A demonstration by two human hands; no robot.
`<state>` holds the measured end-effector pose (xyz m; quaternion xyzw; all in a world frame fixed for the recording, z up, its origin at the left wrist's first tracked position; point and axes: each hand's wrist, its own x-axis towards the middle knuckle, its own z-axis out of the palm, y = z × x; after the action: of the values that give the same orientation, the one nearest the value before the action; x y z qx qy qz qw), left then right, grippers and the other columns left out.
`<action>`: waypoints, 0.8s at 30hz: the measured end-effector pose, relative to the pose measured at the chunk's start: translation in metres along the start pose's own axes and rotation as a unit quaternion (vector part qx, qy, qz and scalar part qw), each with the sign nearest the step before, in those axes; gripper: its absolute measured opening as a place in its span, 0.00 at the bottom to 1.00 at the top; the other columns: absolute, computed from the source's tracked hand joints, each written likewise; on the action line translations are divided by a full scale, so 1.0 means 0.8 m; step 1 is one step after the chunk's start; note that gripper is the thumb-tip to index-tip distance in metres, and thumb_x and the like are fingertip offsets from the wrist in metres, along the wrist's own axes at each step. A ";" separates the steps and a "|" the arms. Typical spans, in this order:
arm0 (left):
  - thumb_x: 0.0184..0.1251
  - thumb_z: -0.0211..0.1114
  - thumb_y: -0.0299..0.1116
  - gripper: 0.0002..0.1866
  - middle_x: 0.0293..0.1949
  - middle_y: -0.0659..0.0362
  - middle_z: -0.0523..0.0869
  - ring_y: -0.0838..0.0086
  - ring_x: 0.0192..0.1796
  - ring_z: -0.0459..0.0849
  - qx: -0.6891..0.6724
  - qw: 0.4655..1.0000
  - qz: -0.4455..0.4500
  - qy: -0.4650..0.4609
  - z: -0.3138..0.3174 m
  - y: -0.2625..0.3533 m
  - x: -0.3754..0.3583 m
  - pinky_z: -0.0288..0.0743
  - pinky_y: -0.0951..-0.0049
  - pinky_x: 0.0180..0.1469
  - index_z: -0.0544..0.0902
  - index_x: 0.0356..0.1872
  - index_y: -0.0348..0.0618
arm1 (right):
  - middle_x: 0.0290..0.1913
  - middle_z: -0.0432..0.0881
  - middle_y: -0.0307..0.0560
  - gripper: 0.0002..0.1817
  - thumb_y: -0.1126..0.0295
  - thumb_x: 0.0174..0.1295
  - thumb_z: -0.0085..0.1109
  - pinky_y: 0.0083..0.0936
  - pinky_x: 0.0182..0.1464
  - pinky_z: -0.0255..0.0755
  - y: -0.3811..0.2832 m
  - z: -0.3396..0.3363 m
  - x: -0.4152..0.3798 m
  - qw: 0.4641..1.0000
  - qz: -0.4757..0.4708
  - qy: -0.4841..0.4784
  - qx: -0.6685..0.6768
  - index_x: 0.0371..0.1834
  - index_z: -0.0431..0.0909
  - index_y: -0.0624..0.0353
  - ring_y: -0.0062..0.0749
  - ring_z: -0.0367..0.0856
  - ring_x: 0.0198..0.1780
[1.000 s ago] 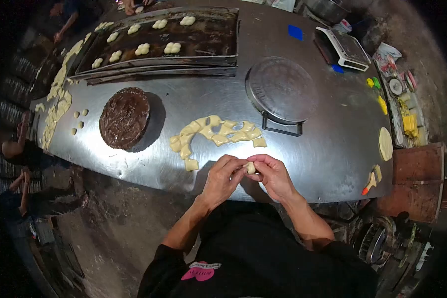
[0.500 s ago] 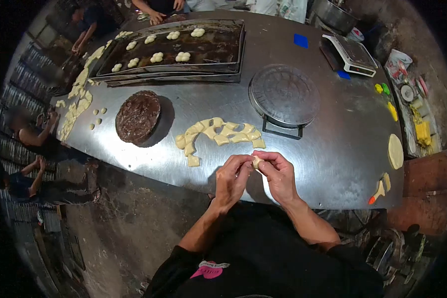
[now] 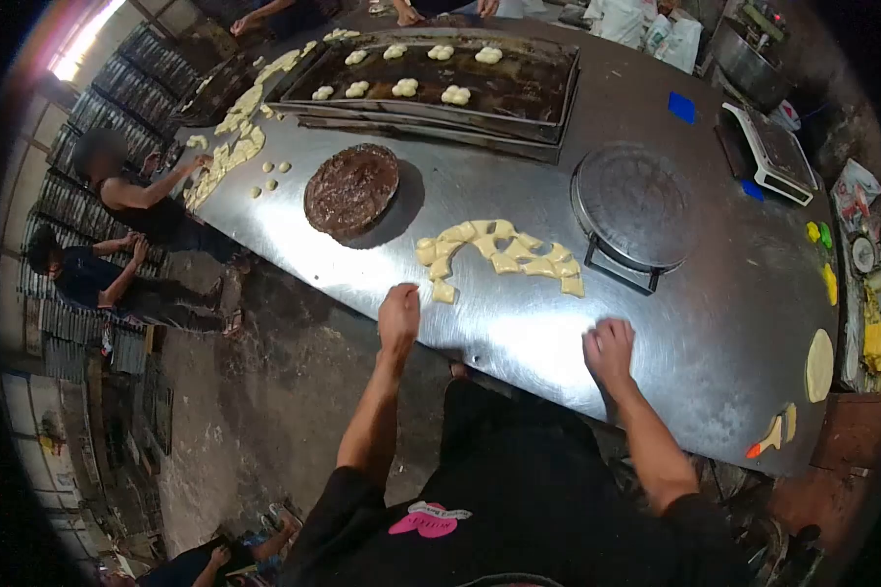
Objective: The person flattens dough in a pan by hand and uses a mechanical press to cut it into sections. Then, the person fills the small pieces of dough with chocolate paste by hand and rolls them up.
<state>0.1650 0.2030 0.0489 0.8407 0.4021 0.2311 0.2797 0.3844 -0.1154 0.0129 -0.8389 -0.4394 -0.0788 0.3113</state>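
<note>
My left hand is curled closed at the front edge of the metal table, left of the cut dough. My right hand is apart from it, over the table below the round lid, its fingers curled in. Whatever either hand holds, if anything, is hidden. An arc of cut dough pieces lies between and beyond the hands. The round metal lid with a black handle lies farther back. A round brown mass sits to the left.
Stacked trays at the back bear clusters of dough balls. A scale, a flat dough piece and a brush are on the right. People stand at the left; more dough lies near them.
My hands have come apart; they were together, pinching a small dough piece. That piece no longer shows. The view has shifted, and the table's items now appear farther right.
</note>
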 end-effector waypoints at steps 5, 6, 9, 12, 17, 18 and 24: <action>0.63 0.58 0.28 0.14 0.43 0.49 0.84 0.52 0.47 0.80 0.145 0.964 0.178 -0.138 0.029 0.019 0.015 0.75 0.56 0.49 0.82 0.49 0.41 | 0.32 0.77 0.52 0.04 0.77 0.57 0.57 0.42 0.51 0.70 -0.056 0.023 -0.001 0.977 -0.094 -0.059 0.180 0.34 0.81 0.59 0.49 0.76 0.39; 0.61 0.61 0.31 0.14 0.40 0.50 0.82 0.53 0.44 0.79 0.195 0.950 0.192 -0.147 0.023 0.021 0.018 0.75 0.57 0.47 0.82 0.48 0.41 | 0.31 0.77 0.51 0.05 0.79 0.58 0.56 0.41 0.55 0.70 -0.041 0.011 -0.023 0.974 -0.071 -0.098 0.192 0.35 0.81 0.60 0.49 0.77 0.40; 0.58 0.65 0.32 0.13 0.38 0.51 0.80 0.54 0.43 0.78 0.258 0.923 0.245 -0.145 0.012 0.012 0.025 0.74 0.58 0.45 0.83 0.45 0.41 | 0.33 0.78 0.50 0.02 0.75 0.57 0.59 0.44 0.47 0.68 -0.002 -0.014 -0.006 0.995 -0.040 -0.057 0.068 0.31 0.79 0.61 0.48 0.75 0.39; 0.56 0.68 0.31 0.11 0.41 0.49 0.81 0.54 0.45 0.78 0.158 0.946 0.269 -0.083 0.019 0.005 0.029 0.74 0.59 0.42 0.81 0.39 0.40 | 0.37 0.78 0.55 0.04 0.75 0.56 0.59 0.44 0.52 0.66 -0.035 0.030 0.041 0.993 0.053 0.058 0.091 0.35 0.78 0.60 0.52 0.74 0.45; 0.65 0.65 0.32 0.11 0.39 0.55 0.83 0.66 0.40 0.83 -0.265 0.938 -0.085 -0.206 -0.051 -0.033 0.011 0.77 0.66 0.45 0.78 0.44 0.38 | 0.43 0.80 0.59 0.07 0.81 0.59 0.57 0.50 0.55 0.69 -0.076 0.006 -0.016 0.990 -0.007 -0.053 0.130 0.40 0.76 0.62 0.58 0.77 0.50; 0.68 0.63 0.34 0.13 0.39 0.56 0.84 0.70 0.40 0.83 -0.315 0.923 -0.136 -0.172 -0.069 -0.022 0.005 0.76 0.69 0.44 0.78 0.47 0.37 | 0.43 0.80 0.60 0.07 0.80 0.60 0.58 0.47 0.54 0.71 -0.076 -0.005 -0.017 0.988 0.038 -0.068 0.132 0.41 0.76 0.63 0.59 0.78 0.49; 0.67 0.62 0.38 0.17 0.39 0.57 0.85 0.74 0.39 0.82 -0.414 0.854 -0.279 -0.144 -0.088 -0.065 -0.013 0.75 0.75 0.40 0.78 0.50 0.36 | 0.48 0.81 0.57 0.18 0.76 0.57 0.64 0.36 0.53 0.75 -0.179 0.067 0.101 0.970 0.039 -0.069 0.231 0.52 0.75 0.64 0.51 0.80 0.51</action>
<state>0.0876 0.2417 0.0645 0.5236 0.4419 0.1653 0.7094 0.3125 0.0322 0.0679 -0.7643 -0.4328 0.0957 0.4684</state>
